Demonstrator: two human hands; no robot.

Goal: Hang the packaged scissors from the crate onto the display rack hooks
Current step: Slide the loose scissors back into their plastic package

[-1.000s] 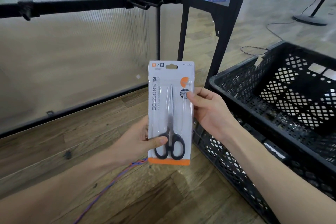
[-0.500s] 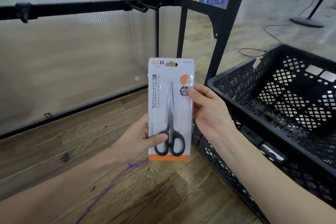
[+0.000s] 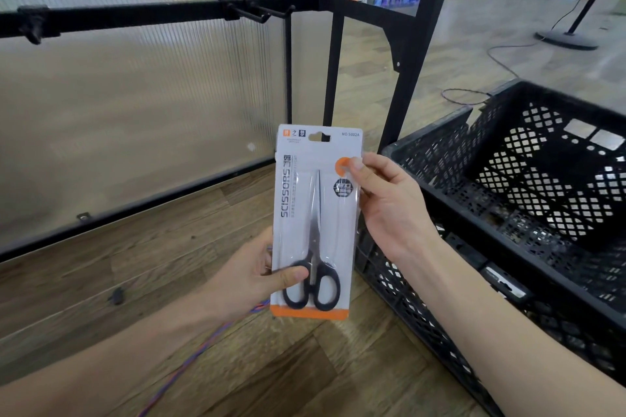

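- Black-handled scissors in a white blister pack (image 3: 316, 223) stand upright in front of us, held by both our hands.
- Our left hand (image 3: 252, 276) pinches the pack's lower left edge, thumb on the front.
- Our right hand (image 3: 389, 210) pinches its upper right edge.
- Up behind, the display rack hooks (image 3: 267, 12) hang bare; the black crate (image 3: 508, 213) sits at our right.

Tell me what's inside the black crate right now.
Inside the black crate only its bare mesh floor and walls show; no other packs are visible. The right forearm and near wall hide its lower near corner.
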